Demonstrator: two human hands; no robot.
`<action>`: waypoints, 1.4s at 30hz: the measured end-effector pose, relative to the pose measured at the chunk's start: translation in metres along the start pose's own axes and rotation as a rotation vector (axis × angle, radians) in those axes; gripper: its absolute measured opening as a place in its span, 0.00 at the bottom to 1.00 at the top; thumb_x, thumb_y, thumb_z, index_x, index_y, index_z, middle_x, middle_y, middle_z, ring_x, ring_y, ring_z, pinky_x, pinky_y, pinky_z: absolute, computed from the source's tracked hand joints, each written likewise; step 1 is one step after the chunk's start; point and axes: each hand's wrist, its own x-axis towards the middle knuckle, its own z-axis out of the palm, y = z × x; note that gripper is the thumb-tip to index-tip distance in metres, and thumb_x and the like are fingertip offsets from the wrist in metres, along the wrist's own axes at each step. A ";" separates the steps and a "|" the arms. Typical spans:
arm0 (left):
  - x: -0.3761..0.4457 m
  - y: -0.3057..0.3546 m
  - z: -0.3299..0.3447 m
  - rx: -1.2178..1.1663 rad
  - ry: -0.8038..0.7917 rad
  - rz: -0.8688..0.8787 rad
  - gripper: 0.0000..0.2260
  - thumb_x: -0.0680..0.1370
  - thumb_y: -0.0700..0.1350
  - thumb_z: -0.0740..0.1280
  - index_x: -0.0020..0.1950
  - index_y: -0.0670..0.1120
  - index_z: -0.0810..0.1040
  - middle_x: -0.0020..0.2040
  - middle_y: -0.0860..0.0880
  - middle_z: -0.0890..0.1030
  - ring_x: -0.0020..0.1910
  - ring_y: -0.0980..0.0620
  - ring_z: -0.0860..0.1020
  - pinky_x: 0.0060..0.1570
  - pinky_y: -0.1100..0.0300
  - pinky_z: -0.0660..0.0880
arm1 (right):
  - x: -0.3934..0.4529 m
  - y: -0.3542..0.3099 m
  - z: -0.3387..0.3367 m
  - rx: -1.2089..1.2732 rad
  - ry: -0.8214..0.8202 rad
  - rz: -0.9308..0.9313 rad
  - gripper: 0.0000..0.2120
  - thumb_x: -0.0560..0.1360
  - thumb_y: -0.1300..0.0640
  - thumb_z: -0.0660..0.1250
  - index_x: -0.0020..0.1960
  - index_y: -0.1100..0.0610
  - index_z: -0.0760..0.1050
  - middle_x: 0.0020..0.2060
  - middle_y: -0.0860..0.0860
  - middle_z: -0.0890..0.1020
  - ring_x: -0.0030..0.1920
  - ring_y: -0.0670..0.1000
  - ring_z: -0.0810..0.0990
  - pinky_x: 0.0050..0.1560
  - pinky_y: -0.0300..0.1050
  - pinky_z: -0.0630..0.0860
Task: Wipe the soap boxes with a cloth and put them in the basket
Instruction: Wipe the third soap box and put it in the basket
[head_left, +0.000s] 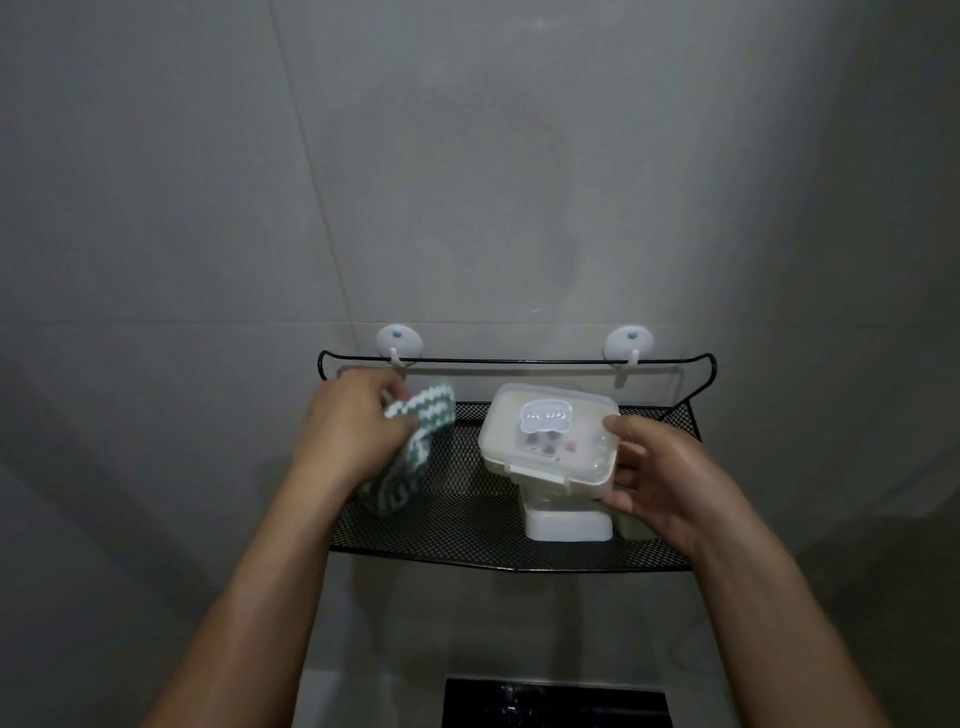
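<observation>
Your left hand has its fingers curled round a green-and-white zigzag knitted cloth, which hangs down over the left part of the black wire-mesh basket mounted on the grey tiled wall. Your right hand grips the right end of a translucent white plastic soap box with a clip lid, thumb on top near the lid's edge and fingers underneath. The box is tilted and held above the basket's floor, right over a second white plastic soap box that sits on the mesh near the front rim.

The basket's left and middle floor shows bare mesh between the cloth and the boxes. The black top rail runs along the back, just behind both hands, and curves down at the right corner close to your right wrist. Two white round wall hooks carry that rail. The front rim lies below your forearms. Beneath the basket, at the bottom edge of view, is a dark rectangular opening.
</observation>
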 end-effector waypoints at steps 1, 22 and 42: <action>-0.003 0.008 -0.009 -0.043 0.101 0.043 0.04 0.71 0.47 0.74 0.43 0.52 0.81 0.44 0.48 0.84 0.45 0.45 0.81 0.43 0.56 0.74 | 0.000 0.001 0.002 0.006 -0.012 -0.001 0.13 0.77 0.61 0.67 0.59 0.65 0.76 0.43 0.61 0.85 0.40 0.58 0.85 0.36 0.51 0.83; -0.049 0.089 0.031 -0.183 0.143 0.479 0.09 0.75 0.43 0.72 0.53 0.48 0.78 0.46 0.50 0.73 0.42 0.49 0.74 0.41 0.56 0.69 | -0.001 -0.005 0.017 0.133 -0.036 -0.146 0.08 0.77 0.64 0.67 0.53 0.68 0.80 0.41 0.61 0.86 0.39 0.55 0.86 0.34 0.48 0.82; -0.004 0.095 0.020 0.043 -0.096 0.636 0.12 0.81 0.51 0.62 0.60 0.48 0.79 0.62 0.49 0.74 0.58 0.45 0.73 0.54 0.48 0.72 | 0.001 0.002 0.039 -0.033 -0.047 -0.225 0.07 0.73 0.67 0.72 0.50 0.62 0.79 0.41 0.63 0.80 0.40 0.59 0.80 0.38 0.49 0.75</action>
